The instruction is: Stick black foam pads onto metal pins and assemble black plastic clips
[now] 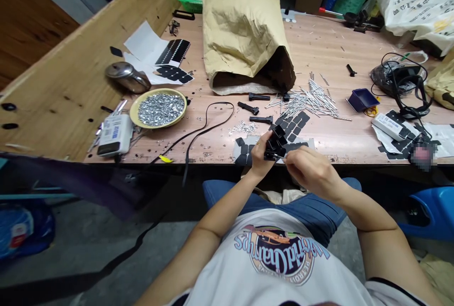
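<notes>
My left hand [261, 158] is closed around a black plastic part [275, 143] with block-like ends, held just over the table's front edge. My right hand [312, 169] is pinched at the near side of that part, on what looks like a thin metal pin [279, 156], mostly hidden by the fingers. Beneath and behind my hands lie black adhesive pads [292, 126] on backing sheets. Small metal nuts [244, 127] are scattered beyond my left hand. Several black plastic pieces [260, 119] lie behind them, and a loose pile of metal pins [312, 100] lies to the right.
A large brown paper sack [244, 31] stands open toward me. At left are a yellow bowl [133, 112] of small metal pieces, a white box [115, 135] and a black cord [202, 131]. A purple tray [362, 100] and a black head strap [407, 93] lie at right.
</notes>
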`<state>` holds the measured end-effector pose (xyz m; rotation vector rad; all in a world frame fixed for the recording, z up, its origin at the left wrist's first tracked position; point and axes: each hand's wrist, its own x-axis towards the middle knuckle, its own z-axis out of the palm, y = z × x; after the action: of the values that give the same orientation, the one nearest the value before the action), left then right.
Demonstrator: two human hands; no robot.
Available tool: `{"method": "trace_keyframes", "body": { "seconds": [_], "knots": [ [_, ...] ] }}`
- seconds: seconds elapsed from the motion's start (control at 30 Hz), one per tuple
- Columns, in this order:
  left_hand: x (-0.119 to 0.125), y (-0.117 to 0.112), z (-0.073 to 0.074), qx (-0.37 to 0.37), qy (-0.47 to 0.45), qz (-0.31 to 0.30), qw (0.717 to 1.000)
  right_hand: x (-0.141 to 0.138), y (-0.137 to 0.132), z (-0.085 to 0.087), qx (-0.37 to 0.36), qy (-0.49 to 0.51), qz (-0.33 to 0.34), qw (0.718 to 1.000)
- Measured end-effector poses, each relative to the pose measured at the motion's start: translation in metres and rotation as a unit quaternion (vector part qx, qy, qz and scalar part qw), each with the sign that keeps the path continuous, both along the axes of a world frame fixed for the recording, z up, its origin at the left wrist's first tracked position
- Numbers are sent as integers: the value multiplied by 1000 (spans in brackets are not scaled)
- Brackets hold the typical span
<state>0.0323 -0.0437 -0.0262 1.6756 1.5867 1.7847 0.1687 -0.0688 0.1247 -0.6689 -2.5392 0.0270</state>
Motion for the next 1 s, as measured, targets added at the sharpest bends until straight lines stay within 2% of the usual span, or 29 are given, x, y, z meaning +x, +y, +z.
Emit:
{"method": "trace_keyframes", "body": {
  "seconds": [0.1,0.23,0.33,0.47,0.67,0.87,1.0],
  "knots": [
    [1,-1,1,4,16,-7,1000,-8,-2,-9,44,-50,-9,998],
    [2,-2,3,22,43,-24,999,-14,-1,-18,68,-63,-10,996],
    [3,-1,2,37,53,-31,997,-15,2,-23,58,-64,-16,996],
    [3,1,0,18,65,-34,997,-14,5,-30,37,-49,-43,997],
    [3,0,0,21,104,-48,993,-10,8,-37,20,-31,-46,998],
    [5,1,0,11,143,-15,989,-10,8,-37,16,-40,-68,997],
    [6,2,-2,19,132,-35,990,-11,7,-35,21,-68,-57,996]
  ]
}}
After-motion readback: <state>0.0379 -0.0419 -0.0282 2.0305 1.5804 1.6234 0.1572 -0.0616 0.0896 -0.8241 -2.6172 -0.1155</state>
